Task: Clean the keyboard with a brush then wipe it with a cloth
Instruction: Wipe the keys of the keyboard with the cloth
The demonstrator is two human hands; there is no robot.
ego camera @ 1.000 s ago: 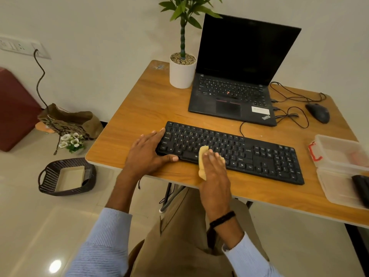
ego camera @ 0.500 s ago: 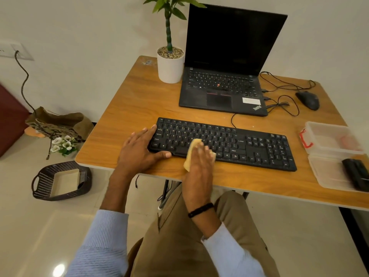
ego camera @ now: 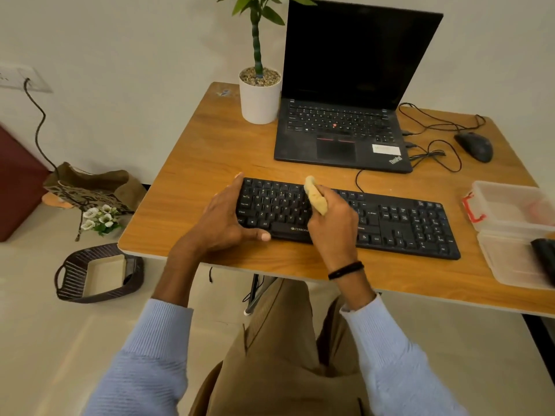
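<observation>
Nearest the camera are the person's tan trousers (ego camera: pixel 270 355) and two pale blue sleeves (ego camera: pixel 144 355). The right wrist wears a black band (ego camera: pixel 345 270).

The keyboard (ego camera: pixel 405 223) lies flat along the near edge of the bench (ego camera: pixel 210 151), about midway between its left and right edges. The left hand (ego camera: pixel 223 217) holds the keyboard's left end. The thumb lies along its near edge and the fingers (ego camera: pixel 237 183) reach up its left side to the far corner. The right hand (ego camera: pixel 333 223) is over the letter keys with its fingers curled round a folded yellow cloth (ego camera: pixel 315 195). The cloth sticks up out of the fist, and its lower part touches the keys towards the middle of the board.

At the right edge of the bench a clear plastic box (ego camera: pixel 510 205) with a red clasp sits just behind a shallow clear tray (ego camera: pixel 510 262). A dark object (ego camera: pixel 545 259) lies in the tray, cut off by the frame, and I cannot tell what it is.

Behind the keyboard an open black laptop (ego camera: pixel 339 130) shows a dark screen. To its right a black mouse (ego camera: pixel 474 147) rests among loose cables. Near the far left corner a white pot (ego camera: pixel 259 97) holds a green plant, just beside the laptop.

On the floor left of the bench are a dark woven basket (ego camera: pixel 99 273), white flowers (ego camera: pixel 100 219) and a brown bag (ego camera: pixel 90 187) against the wall
</observation>
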